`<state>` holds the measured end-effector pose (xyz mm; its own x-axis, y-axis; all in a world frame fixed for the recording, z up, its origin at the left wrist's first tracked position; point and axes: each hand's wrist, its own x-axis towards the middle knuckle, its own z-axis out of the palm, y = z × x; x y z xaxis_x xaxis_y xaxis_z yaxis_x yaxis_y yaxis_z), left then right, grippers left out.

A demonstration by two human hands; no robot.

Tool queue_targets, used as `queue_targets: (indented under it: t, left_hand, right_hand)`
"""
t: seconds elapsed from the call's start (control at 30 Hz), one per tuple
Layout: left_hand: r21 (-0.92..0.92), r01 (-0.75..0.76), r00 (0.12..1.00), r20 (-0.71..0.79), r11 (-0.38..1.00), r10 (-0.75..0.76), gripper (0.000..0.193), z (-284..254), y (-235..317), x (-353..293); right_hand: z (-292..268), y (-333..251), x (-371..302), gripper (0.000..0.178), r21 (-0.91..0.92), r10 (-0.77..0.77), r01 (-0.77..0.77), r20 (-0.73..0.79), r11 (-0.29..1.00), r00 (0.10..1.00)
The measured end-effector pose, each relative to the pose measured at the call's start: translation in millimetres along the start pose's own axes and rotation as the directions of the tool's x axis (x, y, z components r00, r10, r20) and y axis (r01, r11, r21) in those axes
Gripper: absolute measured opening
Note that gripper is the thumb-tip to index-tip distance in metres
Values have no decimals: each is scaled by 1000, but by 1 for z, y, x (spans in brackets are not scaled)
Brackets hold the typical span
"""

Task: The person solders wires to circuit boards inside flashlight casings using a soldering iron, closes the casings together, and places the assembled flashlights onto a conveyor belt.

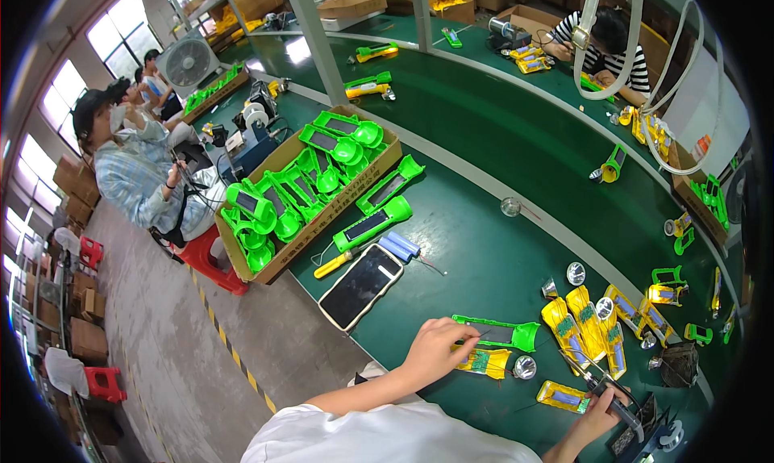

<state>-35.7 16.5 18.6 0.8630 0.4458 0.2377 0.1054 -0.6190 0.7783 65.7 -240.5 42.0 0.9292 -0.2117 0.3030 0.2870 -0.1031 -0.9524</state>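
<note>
My left hand (435, 352) pinches what looks like a thin dark wire over a green flashlight casing half (504, 334) with a dark panel. Below its fingers lies a yellow flashlight shell (488, 363) with a green circuit board, beside a round silver reflector (525, 367). My right hand (598, 419) is closed around a soldering iron (606, 386), its tip directed up and left toward several yellow shells (564, 331) with boards and blue battery cells. Just left of the right hand, another yellow shell (562, 397) holds a blue cell.
A smartphone (361, 287), a yellow-handled tool (332, 264), blue cells (398, 245) and a green casing (372, 223) lie to the left. Beyond them stands a cardboard box (322, 210) of green casings. A conveyor belt (484, 116) curves behind the bench; co-workers sit left and across.
</note>
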Motion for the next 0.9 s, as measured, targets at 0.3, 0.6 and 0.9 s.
queue_targets:
  t: [0.3,0.6,0.9]
  left_hand:
    - [158,-62,998,2,985,62,7,1,-2,-10]
    - [157,7,998,-67,988,4,7,5,-15,-7]
    - [54,192,981,-17,980,-191,8,13,-5,1]
  right_hand:
    - [-6,8,-13,11,40,36,-38,71,998,997]
    - [8,3,-13,11,122,-51,36,117,992,992]
    - [11,-7,-16,14,70,22,-32,138,997,990]
